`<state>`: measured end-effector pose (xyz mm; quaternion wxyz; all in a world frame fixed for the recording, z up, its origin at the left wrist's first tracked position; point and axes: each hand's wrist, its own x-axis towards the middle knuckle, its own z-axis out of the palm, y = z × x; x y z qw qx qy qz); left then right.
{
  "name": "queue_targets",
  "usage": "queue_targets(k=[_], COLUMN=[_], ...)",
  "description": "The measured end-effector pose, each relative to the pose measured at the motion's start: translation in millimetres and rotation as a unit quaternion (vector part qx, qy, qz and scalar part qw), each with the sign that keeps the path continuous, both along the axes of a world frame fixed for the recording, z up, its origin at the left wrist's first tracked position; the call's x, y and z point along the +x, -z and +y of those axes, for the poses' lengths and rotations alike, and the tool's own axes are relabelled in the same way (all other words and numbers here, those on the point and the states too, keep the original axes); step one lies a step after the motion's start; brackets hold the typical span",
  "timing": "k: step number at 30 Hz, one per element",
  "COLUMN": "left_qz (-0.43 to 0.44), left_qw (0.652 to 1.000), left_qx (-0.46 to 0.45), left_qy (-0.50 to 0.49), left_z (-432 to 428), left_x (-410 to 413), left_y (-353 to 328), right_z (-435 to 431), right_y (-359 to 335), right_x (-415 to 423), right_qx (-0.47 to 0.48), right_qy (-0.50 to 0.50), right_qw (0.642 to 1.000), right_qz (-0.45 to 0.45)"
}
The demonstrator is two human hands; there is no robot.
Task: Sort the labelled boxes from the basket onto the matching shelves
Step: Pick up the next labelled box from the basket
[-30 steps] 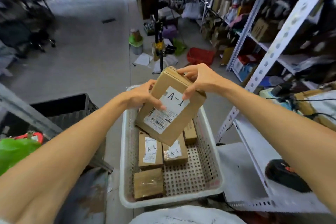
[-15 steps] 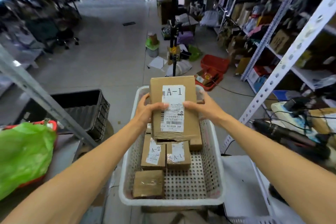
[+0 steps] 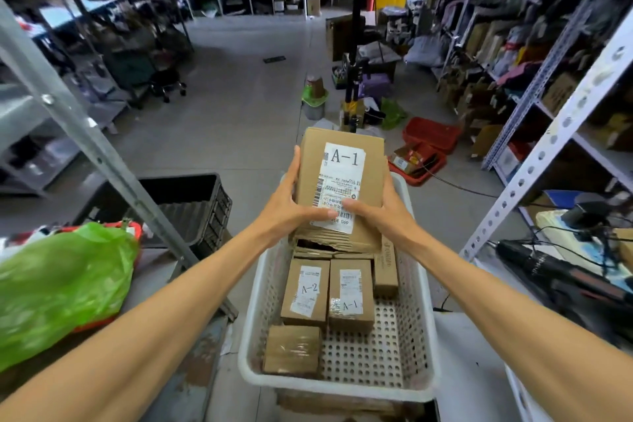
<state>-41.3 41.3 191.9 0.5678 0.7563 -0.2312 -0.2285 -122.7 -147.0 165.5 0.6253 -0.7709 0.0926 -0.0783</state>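
I hold a cardboard box labelled A-1 point(image 3: 342, 178) upright above the far end of the white perforated basket point(image 3: 424, 346). My left hand point(image 3: 289, 207) grips its left edge and my right hand point(image 3: 380, 207) its right edge, thumbs on the label. Inside the basket lie a box marked A-2 point(image 3: 306, 291), a smaller box marked A-1 point(image 3: 351, 296), a narrow box point(image 3: 385, 271) on the right and an unlabelled taped box point(image 3: 292, 349) at the near end.
White metal shelving point(image 3: 548, 134) rises on the right, with cables and a black tool point(image 3: 548, 271) on its low shelf. A grey shelf post point(image 3: 85, 134) slants on the left, beside a black crate point(image 3: 191, 202) and a green plastic bag point(image 3: 58, 288). Red trays point(image 3: 431, 135) lie on the floor ahead.
The held box has turned from tilted to upright and been lifted slightly forward. My view has risen, showing more of the aisle ahead.
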Motion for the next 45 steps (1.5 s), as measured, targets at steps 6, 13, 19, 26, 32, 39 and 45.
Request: queue_targets(k=[6, 13, 19, 26, 32, 39, 45], left_qz=[-0.013, 0.002, -0.003, -0.003, 0.050, 0.075, 0.049], left_qw=[1.000, 0.997, 0.984, 0.959, 0.925, 0.880, 0.829], left_qx=[0.009, 0.002, 0.010, -0.006, -0.011, 0.037, 0.046], left_qy=[0.024, 0.083, 0.180, 0.285, 0.376, 0.468, 0.555], left_z=[5, 15, 27, 26, 30, 43, 20], left_x=[-7, -21, -38, -86, -153, -229, -311], left_y=[3, 12, 13, 22, 40, 70, 61], right_z=[2, 32, 63, 104, 149, 202, 222], right_y=[-2, -3, -4, 4, 13, 33, 41], right_x=[-21, -62, -108, -185, -269, -357, -437], right_qx=[0.001, -0.012, -0.004, 0.011, 0.025, 0.040, 0.057], right_qy=[-0.007, 0.053, 0.135, 0.271, 0.366, 0.437, 0.534], right_qw=[1.000, 0.998, 0.990, 0.961, 0.927, 0.893, 0.837], right_qz=[0.008, 0.031, 0.042, 0.058, 0.074, 0.097, 0.101])
